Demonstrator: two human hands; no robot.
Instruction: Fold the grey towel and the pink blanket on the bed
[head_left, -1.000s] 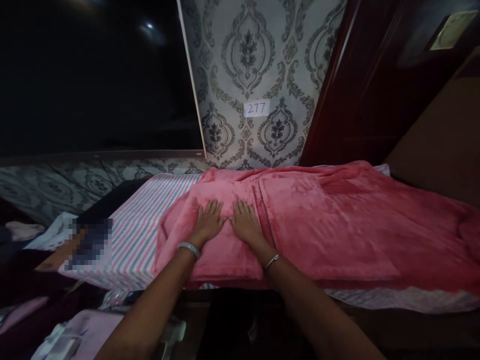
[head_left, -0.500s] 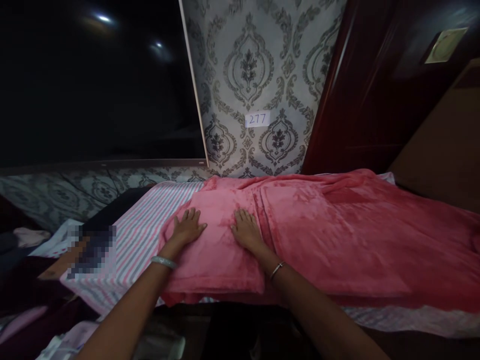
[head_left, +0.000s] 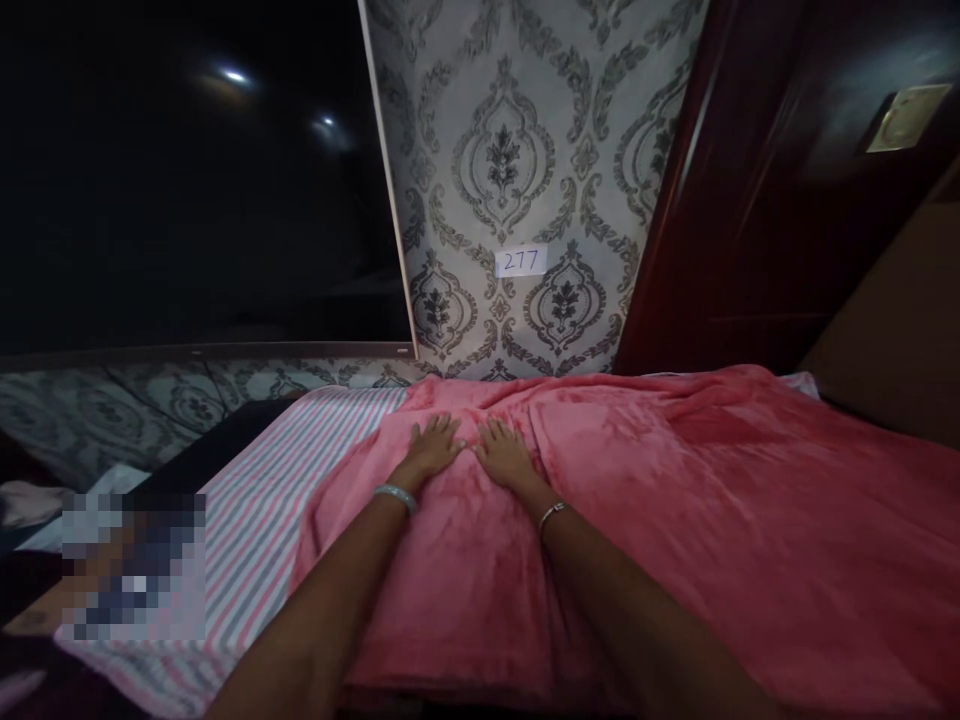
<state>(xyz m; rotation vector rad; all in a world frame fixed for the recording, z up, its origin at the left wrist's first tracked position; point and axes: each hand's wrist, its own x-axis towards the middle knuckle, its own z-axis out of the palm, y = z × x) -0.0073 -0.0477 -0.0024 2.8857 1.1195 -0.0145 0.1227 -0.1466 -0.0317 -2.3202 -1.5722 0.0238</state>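
Note:
A plush pink-red blanket (head_left: 735, 520) spreads over the surface in front of me, with its left part folded over into a thick panel. On that folded part, toward its far side, my left hand (head_left: 433, 446) lies flat with fingers stretched out. My right hand (head_left: 504, 452) rests flat beside it, close to the crease between the folded panel and the rest of the blanket. The two thumbs nearly meet. Neither hand grasps anything. A bracelet circles each wrist.
Under the blanket, a striped cloth (head_left: 292, 470) shows on the left. A large dark television (head_left: 195, 190) hangs at the left. Behind are patterned wallpaper (head_left: 502, 110) with a paper label (head_left: 520, 261) and a dark red wooden panel (head_left: 757, 200). A blurred patch hides items at lower left.
Both hands have slid away from me over the folded blanket, and the left has come right, closer to the right hand. The view has moved nearer and tilted up slightly.

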